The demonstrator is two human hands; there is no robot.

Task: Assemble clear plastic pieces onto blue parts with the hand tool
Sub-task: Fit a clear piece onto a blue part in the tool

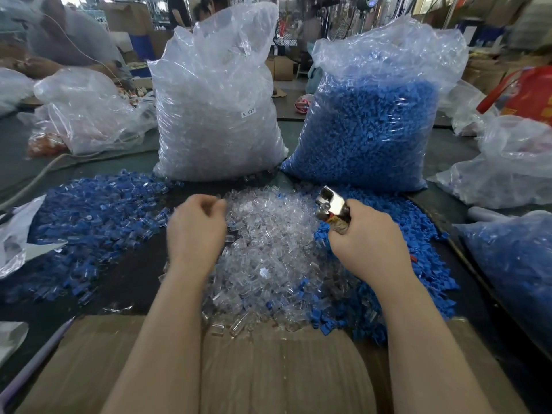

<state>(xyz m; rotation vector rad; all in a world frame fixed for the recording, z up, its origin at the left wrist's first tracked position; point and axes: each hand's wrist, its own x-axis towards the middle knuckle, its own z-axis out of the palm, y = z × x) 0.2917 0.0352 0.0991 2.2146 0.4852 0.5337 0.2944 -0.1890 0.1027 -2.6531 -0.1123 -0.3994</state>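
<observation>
Head cam, R hand grips tool, L hand curled

A loose heap of clear plastic pieces lies between the left hand and the right hand. Blue parts are piled just beyond and under the right hand, which grips a shiny metal hand tool pointing up-left.
</observation>
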